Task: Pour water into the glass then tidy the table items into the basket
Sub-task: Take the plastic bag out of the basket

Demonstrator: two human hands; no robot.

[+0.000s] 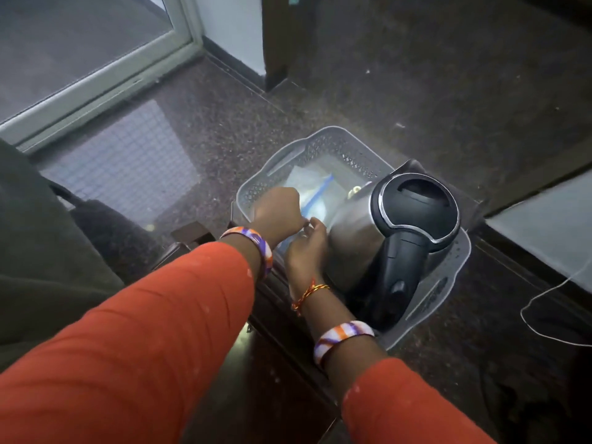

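Observation:
A grey perforated basket [323, 145] stands on a small dark table. Inside it on the right is a steel electric kettle [355, 238] with a black lid and handle. A clear plastic zip bag [315, 189] with a blue strip lies in the left half. My left hand [278, 213] reaches into the basket with its fingers curled on the bag's near edge. My right hand [304, 249] is beside it, against the kettle's side, fingertips pinching the same edge. A small shiny object [355, 190] peeks out behind the kettle. No glass is in view.
The dark table edge [282, 318] runs under my forearms. Speckled floor [416, 75] surrounds it. A glass door frame [105, 81] is at the upper left, dark fabric [48, 251] at the left, a pale surface [544, 232] and a thin white cable [544, 293] at the right.

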